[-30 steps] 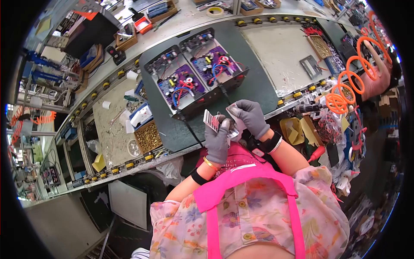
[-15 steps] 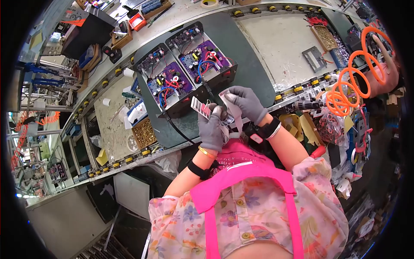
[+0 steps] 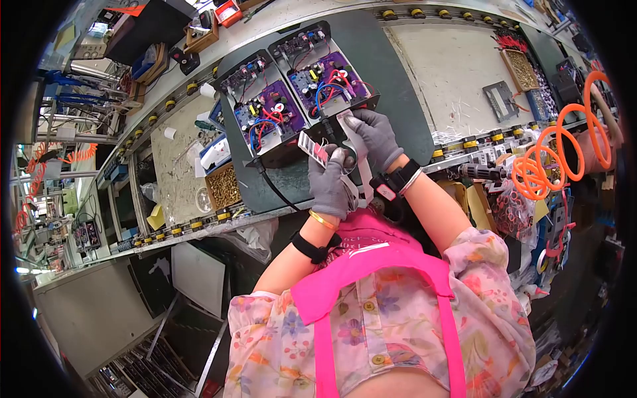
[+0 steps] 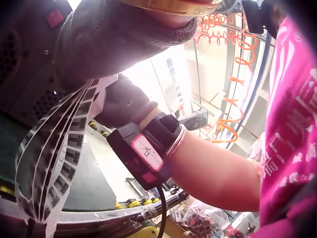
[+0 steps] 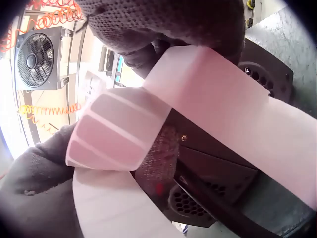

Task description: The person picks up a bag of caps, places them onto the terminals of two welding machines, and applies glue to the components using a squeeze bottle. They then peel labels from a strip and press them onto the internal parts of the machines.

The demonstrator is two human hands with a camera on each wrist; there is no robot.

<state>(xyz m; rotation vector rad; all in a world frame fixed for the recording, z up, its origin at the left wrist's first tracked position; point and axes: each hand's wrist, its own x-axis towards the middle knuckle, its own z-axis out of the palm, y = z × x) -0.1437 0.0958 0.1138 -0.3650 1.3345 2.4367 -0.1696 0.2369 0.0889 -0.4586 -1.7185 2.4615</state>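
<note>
In the head view the gloved left hand point(image 3: 329, 182) grips a strip of printed labels point(image 3: 312, 148). Close beside it on the right, the gloved right hand point(image 3: 377, 140) pinches a pale label strip point(image 3: 364, 176) that hangs down. Loops of label strip point(image 4: 74, 144) hang below the hands in the left wrist view. The right wrist view shows white strip point(image 5: 218, 94) at the fingers and a curl of blank labels point(image 5: 111, 131). Just beyond the hands stand two open metal cases with purple circuit boards point(image 3: 285, 113) and black cables point(image 3: 275, 189).
The cases sit on a dark green board point(image 3: 398, 86). A box of brass-coloured parts point(image 3: 223, 186) is at the left, a coiled orange hose point(image 3: 531, 176) at the right. Rollers point(image 3: 438, 151) line the bench edge. A power driver point(image 3: 481, 172) lies near the hose.
Both hands stay close together, and the right hand has shifted slightly up and away from the left. More pale strip shows between them. The head view has shifted a little.
</note>
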